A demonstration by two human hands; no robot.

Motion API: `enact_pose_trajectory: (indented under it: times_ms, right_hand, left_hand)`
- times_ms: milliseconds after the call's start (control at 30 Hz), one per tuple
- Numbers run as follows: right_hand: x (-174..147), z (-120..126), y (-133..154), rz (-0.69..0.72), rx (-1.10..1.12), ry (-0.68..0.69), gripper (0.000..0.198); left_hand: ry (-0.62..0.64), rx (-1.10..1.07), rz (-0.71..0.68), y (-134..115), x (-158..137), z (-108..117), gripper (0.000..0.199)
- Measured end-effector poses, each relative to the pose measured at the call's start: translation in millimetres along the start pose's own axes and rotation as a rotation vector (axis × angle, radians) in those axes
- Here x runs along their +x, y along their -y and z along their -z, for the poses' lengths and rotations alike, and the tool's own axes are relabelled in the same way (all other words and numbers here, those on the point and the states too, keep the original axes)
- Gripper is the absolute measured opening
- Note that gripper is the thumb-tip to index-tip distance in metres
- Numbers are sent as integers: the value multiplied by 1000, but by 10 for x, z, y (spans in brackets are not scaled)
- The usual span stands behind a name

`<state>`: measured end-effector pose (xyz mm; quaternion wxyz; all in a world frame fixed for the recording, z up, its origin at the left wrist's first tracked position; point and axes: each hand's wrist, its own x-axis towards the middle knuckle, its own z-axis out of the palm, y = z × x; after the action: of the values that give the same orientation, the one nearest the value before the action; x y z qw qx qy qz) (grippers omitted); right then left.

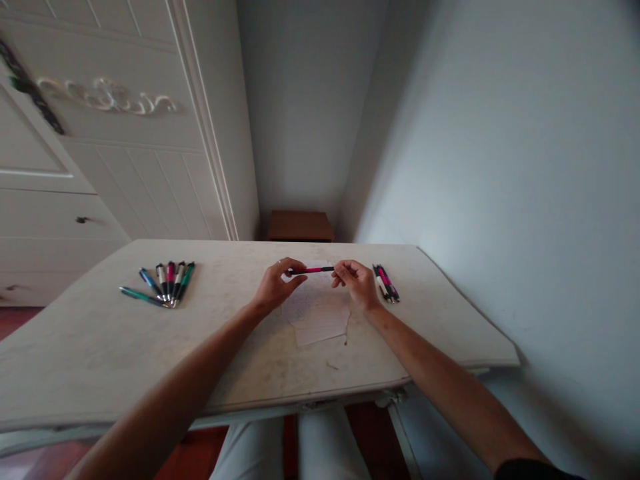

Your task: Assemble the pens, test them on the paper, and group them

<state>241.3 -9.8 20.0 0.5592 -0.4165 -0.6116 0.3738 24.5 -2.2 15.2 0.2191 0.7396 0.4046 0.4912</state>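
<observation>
A pink and black pen (313,270) is held level above the table between my two hands. My left hand (279,283) pinches its left end between thumb and fingers. The other end sits in the fingertips of my right hand (356,280). Beneath the pen lies a sheet of paper (320,323) with a ragged lower edge and faint writing I cannot read. Just right of my right hand, a few pens (386,283) in black, white and pink lie side by side.
On the left of the whitish table (225,373), several pens (170,283) lie fanned out in blue, white, red and green. A white cabinet (150,167) stands behind on the left. A pale wall (500,167) borders the right side. A brown wooden piece (300,225) shows beyond the far edge.
</observation>
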Motion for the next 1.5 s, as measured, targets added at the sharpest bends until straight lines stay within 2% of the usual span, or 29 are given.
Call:
enact_pose_trajectory:
  times_ms: [133, 233, 367, 533, 600, 667, 700, 800, 867, 933, 1100, 1267, 1333, 1400, 1500]
  right_hand:
    - [0, -7, 10, 6, -5, 0, 41]
    - [0, -5, -4, 16, -9, 0, 41]
    - [1, 0, -24, 26, -9, -3, 40]
    - [2, 3, -8, 33, -27, -9, 40]
    - [6, 3, 1, 34, -21, -22, 39]
    - [12, 4, 3, 35, -13, -31, 37]
    - [14, 4, 2, 36, -8, -32, 36]
    - [17, 6, -6, 44, 9, -22, 35]
    - [14, 9, -10, 49, 9, -16, 35]
    - [11, 13, -12, 50, -6, -16, 36]
    - [14, 33, -5, 40, -38, -25, 37]
    - [17, 42, 4, 44, -54, -23, 37]
    - [17, 41, -3, 48, -61, -25, 39]
    - [17, 39, -14, 52, -64, -28, 40]
    - [19, 38, -26, 56, -63, -34, 40]
  left_hand:
    - [-22, -5, 36, 0, -6, -3, 55]
    - [45, 56, 106, -9, 0, 26, 41]
    - [179, 83, 114, -23, 13, 56, 44]
    - [59, 51, 37, -25, 25, 38, 28]
    - [20, 16, 19, -28, 22, 32, 37]
    - [-7, -11, 42, -33, 15, 30, 54]
    - [-11, -17, 66, -33, 11, 31, 57]
    - [20, -15, 141, -17, 3, 35, 45]
    - [54, 15, 168, 8, 5, 37, 52]
    - [72, 30, 170, 33, 15, 38, 53]
    - [8, -63, 122, 38, 40, 31, 33]
    - [-48, -75, 78, -8, 31, 24, 66]
    - [-36, -56, 115, -32, 24, 32, 62]
    - [25, -36, 152, -55, 19, 46, 46]
    - [113, -35, 160, -73, 21, 62, 55]
